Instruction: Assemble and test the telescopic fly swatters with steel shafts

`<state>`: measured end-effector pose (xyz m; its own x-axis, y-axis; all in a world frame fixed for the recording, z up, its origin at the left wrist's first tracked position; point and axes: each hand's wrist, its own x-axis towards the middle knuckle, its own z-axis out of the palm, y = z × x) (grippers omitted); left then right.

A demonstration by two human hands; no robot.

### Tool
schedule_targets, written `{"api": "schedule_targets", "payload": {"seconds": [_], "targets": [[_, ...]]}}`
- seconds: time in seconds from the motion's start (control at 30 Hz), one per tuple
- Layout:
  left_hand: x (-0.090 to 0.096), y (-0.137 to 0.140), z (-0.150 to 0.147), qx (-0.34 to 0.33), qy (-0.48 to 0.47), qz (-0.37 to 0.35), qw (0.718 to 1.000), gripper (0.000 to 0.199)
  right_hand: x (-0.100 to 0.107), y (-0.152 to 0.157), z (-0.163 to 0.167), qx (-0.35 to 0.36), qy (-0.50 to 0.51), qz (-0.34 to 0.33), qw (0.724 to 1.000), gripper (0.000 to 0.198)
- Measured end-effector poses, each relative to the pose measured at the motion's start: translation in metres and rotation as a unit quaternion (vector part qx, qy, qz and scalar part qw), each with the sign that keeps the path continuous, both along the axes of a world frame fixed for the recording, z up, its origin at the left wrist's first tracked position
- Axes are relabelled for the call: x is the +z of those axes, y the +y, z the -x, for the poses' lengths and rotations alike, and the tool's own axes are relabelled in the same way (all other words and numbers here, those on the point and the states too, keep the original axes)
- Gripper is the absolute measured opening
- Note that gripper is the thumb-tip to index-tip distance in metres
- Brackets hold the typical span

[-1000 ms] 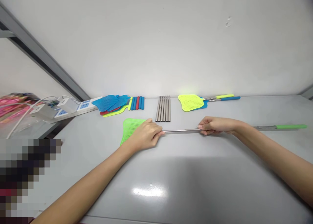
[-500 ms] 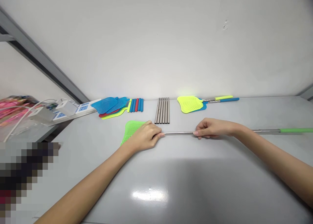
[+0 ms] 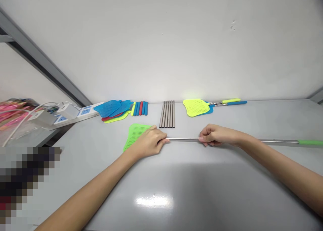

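Note:
A green fly swatter [image 3: 135, 134] with a long metal telescopic rod lies across the table, its mesh head at the left and its green handle running out of view at the right. My left hand [image 3: 152, 141] is closed around the neck where head meets rod, covering part of the mesh. Farther right, my right hand [image 3: 213, 135] pinches the rod between thumb and fingers. Behind my hands several bare metal rods [image 3: 167, 114] lie side by side. To their left is a row of blue and red handles [image 3: 140, 108].
Blue, red and yellow swatter heads [image 3: 109, 108] are piled at the back left. Yellow and blue fly swatters [image 3: 196, 107] lie back right. A power strip [image 3: 84, 112] with plugged-in white adapters and cables sits at the left edge. A wall [image 3: 161, 49] rises behind the grey table [image 3: 191, 190].
The green handle has shifted right and slightly nearer me, showing a longer thin rod beyond my right wrist. My right hand has moved slightly left and down. My left hand keeps its hold.

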<state>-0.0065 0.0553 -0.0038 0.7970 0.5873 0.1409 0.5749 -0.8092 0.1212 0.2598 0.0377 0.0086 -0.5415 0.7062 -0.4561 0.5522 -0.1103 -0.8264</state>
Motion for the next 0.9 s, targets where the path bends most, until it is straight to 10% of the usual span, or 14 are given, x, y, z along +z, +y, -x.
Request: {"api": "schedule_targets", "payload": {"seconds": [0.53,0.9], "targets": [[0.002,-0.015,-0.011,-0.006,0.025,-0.075,0.997,0.033,-0.013,0.003,-0.004,0.028,0.092,0.212,0.973,0.026],[-0.001,-0.014,-0.016,0.011,-0.001,0.005,1.0,0.028,0.001,-0.001,0.002,0.036,0.06,0.122,0.99,0.029]]}}
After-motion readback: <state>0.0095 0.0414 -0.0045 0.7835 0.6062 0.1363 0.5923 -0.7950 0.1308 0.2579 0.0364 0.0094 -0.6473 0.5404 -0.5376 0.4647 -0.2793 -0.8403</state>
